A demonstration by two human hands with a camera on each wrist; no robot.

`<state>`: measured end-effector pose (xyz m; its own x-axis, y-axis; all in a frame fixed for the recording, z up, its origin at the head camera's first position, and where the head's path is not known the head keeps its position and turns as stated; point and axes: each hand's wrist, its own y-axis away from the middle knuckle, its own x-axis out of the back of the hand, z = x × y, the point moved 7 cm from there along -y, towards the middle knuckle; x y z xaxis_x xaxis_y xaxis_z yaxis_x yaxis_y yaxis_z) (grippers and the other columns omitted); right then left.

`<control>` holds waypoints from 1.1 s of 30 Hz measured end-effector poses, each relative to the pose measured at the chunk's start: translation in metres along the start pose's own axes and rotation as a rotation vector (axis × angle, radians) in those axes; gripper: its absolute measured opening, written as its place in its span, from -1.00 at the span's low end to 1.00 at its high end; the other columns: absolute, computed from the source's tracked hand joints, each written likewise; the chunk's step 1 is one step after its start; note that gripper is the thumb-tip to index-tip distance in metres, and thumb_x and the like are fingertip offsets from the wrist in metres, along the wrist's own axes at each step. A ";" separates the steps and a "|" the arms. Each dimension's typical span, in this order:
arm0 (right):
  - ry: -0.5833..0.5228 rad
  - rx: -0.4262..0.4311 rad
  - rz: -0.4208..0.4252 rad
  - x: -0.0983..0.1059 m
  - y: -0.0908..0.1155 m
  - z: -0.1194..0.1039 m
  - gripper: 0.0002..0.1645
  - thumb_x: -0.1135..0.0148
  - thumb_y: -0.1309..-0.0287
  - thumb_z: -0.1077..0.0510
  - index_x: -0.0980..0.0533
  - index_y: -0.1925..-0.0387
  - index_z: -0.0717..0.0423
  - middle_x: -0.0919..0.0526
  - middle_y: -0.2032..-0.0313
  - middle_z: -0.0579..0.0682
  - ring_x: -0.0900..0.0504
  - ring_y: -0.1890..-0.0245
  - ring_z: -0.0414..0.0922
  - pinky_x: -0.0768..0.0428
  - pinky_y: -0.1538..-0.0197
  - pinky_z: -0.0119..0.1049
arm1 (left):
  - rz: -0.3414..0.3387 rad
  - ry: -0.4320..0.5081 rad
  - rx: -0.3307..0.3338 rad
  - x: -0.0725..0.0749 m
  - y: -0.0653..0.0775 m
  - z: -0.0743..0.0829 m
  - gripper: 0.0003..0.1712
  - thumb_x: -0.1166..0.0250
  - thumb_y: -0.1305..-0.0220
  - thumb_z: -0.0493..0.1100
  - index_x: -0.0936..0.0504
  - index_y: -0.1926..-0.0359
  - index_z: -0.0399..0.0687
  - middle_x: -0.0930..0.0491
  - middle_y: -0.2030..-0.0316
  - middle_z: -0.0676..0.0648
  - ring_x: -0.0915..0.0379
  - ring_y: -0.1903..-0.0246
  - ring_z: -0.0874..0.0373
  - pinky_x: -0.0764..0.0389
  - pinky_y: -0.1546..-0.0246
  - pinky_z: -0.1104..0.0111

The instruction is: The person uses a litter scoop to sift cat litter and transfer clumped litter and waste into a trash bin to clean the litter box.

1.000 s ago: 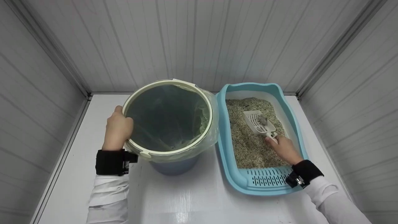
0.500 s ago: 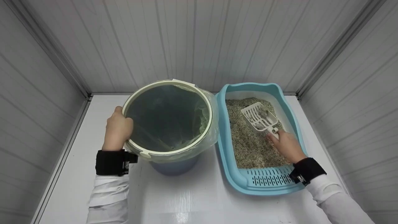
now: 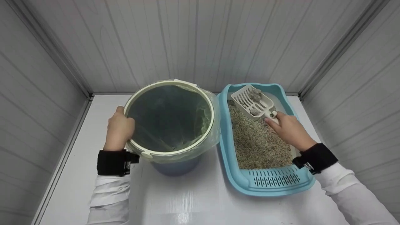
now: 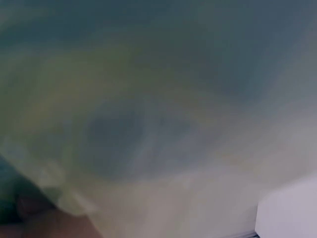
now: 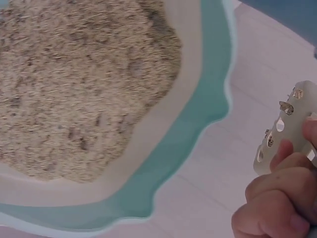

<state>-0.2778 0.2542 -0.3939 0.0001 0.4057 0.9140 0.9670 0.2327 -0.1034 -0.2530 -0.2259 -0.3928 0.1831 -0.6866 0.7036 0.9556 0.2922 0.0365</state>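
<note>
In the head view my left hand (image 3: pixel 119 129) grips the left side of the cream rim of a blue trash bin (image 3: pixel 171 153), lined with a thin translucent yellowish bag (image 3: pixel 215 125). My right hand (image 3: pixel 290 129) holds a white slotted litter scoop (image 3: pixel 247 101) by its handle. Greyish litter clumps (image 3: pixel 255 94) lie in the scoop, which is raised over the far end of a blue litter box (image 3: pixel 227 165). Tan cat litter (image 3: pixel 259 147) covers the box's floor. Curled fingers (image 5: pixel 277 198) around the handle show in the right wrist view; the left wrist view is mostly blurred bag.
Bin and litter box stand side by side on a white tabletop (image 3: pixel 178 200), with the bag's overhang close to the box's left wall. Grey panel walls (image 3: pixel 200 43) rise behind and on both sides. A slotted step (image 3: pixel 275 180) forms the box's near end.
The scoop has risen from the litter with clumps in it and moved toward the far end of the box. The left hand and the bin have stayed in place.
</note>
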 end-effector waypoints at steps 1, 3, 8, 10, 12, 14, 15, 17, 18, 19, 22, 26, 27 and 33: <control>-0.010 0.013 -0.007 0.003 -0.002 -0.006 -0.48 0.08 -0.15 -0.26 -0.37 0.46 0.13 -0.32 0.69 -0.05 -0.27 0.73 -0.17 -0.26 0.65 -0.31 | 0.003 0.001 -0.003 0.000 0.000 0.000 -0.41 0.24 -0.04 -0.37 -0.18 -0.18 -0.35 -0.41 0.11 -0.48 -0.49 0.27 -0.32 -0.55 0.43 0.00; -0.005 0.041 -0.013 0.008 -0.005 -0.017 -0.50 0.07 -0.15 -0.24 -0.38 0.45 0.12 -0.35 0.69 -0.05 -0.28 0.74 -0.18 -0.27 0.65 -0.31 | 0.008 0.003 -0.008 -0.001 -0.001 0.000 -0.42 0.24 -0.04 -0.37 -0.20 -0.16 -0.36 -0.42 0.12 -0.47 -0.49 0.27 -0.31 -0.56 0.43 0.01; 0.022 0.100 -0.020 0.021 -0.013 -0.047 -0.53 0.06 -0.14 -0.25 -0.40 0.45 0.07 -0.41 0.68 -0.07 -0.34 0.73 -0.18 -0.33 0.62 -0.31 | 0.008 0.005 -0.004 -0.002 0.000 0.001 -0.42 0.23 -0.04 -0.36 -0.20 -0.18 -0.34 -0.42 0.10 -0.46 -0.48 0.24 -0.30 -0.55 0.38 0.00; 0.026 0.118 -0.024 0.025 -0.017 -0.057 -0.54 0.07 -0.14 -0.25 -0.40 0.43 0.05 -0.42 0.66 -0.07 -0.35 0.72 -0.18 -0.34 0.63 -0.31 | 0.003 0.005 0.000 -0.002 0.000 0.001 -0.41 0.24 -0.05 -0.36 -0.18 -0.19 -0.34 -0.41 0.09 -0.46 -0.47 0.22 -0.30 -0.54 0.36 -0.01; 0.037 0.141 -0.025 0.029 -0.020 -0.068 -0.55 0.08 -0.14 -0.26 -0.41 0.40 0.04 -0.42 0.64 -0.07 -0.35 0.71 -0.18 -0.33 0.63 -0.31 | -0.001 0.003 0.001 -0.002 0.000 0.001 -0.41 0.24 -0.06 -0.35 -0.17 -0.20 -0.34 -0.41 0.08 -0.46 -0.47 0.21 -0.30 -0.53 0.34 -0.01; 0.056 0.170 -0.020 0.032 -0.023 -0.079 -0.56 0.07 -0.15 -0.25 -0.41 0.39 0.04 -0.41 0.62 -0.07 -0.34 0.70 -0.18 -0.32 0.62 -0.31 | -0.002 0.000 0.000 -0.002 -0.001 0.001 -0.41 0.24 -0.06 -0.35 -0.17 -0.20 -0.35 -0.40 0.08 -0.47 -0.47 0.21 -0.31 -0.53 0.34 -0.02; 0.075 0.186 -0.019 0.033 -0.025 -0.085 -0.56 0.07 -0.15 -0.24 -0.41 0.38 0.05 -0.40 0.62 -0.07 -0.34 0.70 -0.18 -0.32 0.62 -0.30 | -0.001 -0.001 -0.001 -0.001 -0.001 0.001 -0.41 0.24 -0.06 -0.35 -0.17 -0.20 -0.35 -0.40 0.08 -0.47 -0.47 0.21 -0.31 -0.53 0.34 -0.02; 0.120 0.221 -0.018 0.033 -0.027 -0.096 -0.56 0.06 -0.16 -0.22 -0.42 0.39 0.07 -0.38 0.64 -0.07 -0.33 0.70 -0.17 -0.31 0.61 -0.30 | 0.001 -0.003 -0.001 -0.001 -0.002 0.001 -0.42 0.23 -0.06 -0.35 -0.18 -0.19 -0.35 -0.41 0.08 -0.47 -0.47 0.21 -0.30 -0.53 0.34 -0.01; 0.147 0.243 -0.017 0.033 -0.028 -0.102 -0.56 0.05 -0.15 -0.21 -0.41 0.41 0.09 -0.37 0.65 -0.07 -0.33 0.70 -0.16 -0.31 0.60 -0.29 | 0.001 -0.001 -0.002 -0.001 -0.002 0.001 -0.42 0.23 -0.06 -0.35 -0.18 -0.18 -0.35 -0.40 0.07 -0.47 -0.47 0.21 -0.30 -0.53 0.34 -0.02; 0.175 0.261 -0.013 0.032 -0.030 -0.107 -0.56 0.03 -0.15 -0.21 -0.41 0.43 0.09 -0.36 0.67 -0.08 -0.33 0.71 -0.15 -0.32 0.60 -0.28 | 0.001 0.000 -0.002 -0.001 -0.002 0.001 -0.43 0.24 -0.06 -0.35 -0.19 -0.17 -0.35 -0.41 0.08 -0.47 -0.47 0.21 -0.30 -0.53 0.34 -0.02; 0.265 0.305 -0.008 0.029 -0.032 -0.122 -0.57 0.01 -0.14 -0.20 -0.39 0.46 0.10 -0.35 0.70 -0.08 -0.33 0.72 -0.12 -0.33 0.60 -0.25 | 0.001 0.001 -0.002 -0.001 -0.002 0.000 -0.44 0.24 -0.06 -0.34 -0.19 -0.16 -0.35 -0.40 0.07 -0.47 -0.46 0.20 -0.31 -0.52 0.32 -0.03; 0.352 0.372 0.018 0.025 -0.033 -0.142 -0.57 0.00 -0.14 -0.19 -0.40 0.41 0.12 -0.41 0.68 -0.05 -0.37 0.73 -0.11 -0.34 0.65 -0.23 | 0.003 -0.001 -0.005 -0.001 -0.002 0.001 -0.43 0.24 -0.05 -0.34 -0.19 -0.17 -0.35 -0.40 0.06 -0.48 -0.46 0.20 -0.32 -0.52 0.32 -0.04; 0.367 0.398 0.032 0.023 -0.033 -0.149 -0.58 -0.01 -0.14 -0.17 -0.41 0.40 0.13 -0.43 0.68 -0.05 -0.37 0.74 -0.12 -0.33 0.68 -0.25 | 0.004 -0.002 -0.005 -0.001 -0.002 0.001 -0.42 0.24 -0.05 -0.35 -0.19 -0.17 -0.35 -0.40 0.06 -0.48 -0.46 0.20 -0.32 -0.52 0.33 -0.04; 0.530 0.630 0.217 0.012 -0.026 -0.187 -0.59 -0.05 -0.14 -0.10 -0.37 0.51 0.19 -0.27 0.79 -0.08 -0.19 0.84 -0.18 -0.20 0.82 -0.29 | 0.017 0.009 -0.021 0.000 -0.001 0.001 -0.40 0.24 -0.02 -0.38 -0.17 -0.18 -0.41 -0.39 0.11 -0.54 -0.50 0.32 -0.35 -0.57 0.53 0.05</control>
<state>-0.2556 0.0876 -0.3073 0.4405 0.0670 0.8953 0.6098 0.7095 -0.3531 -0.2544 -0.2258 -0.3925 0.2014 -0.6876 0.6976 0.9569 0.2902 0.0098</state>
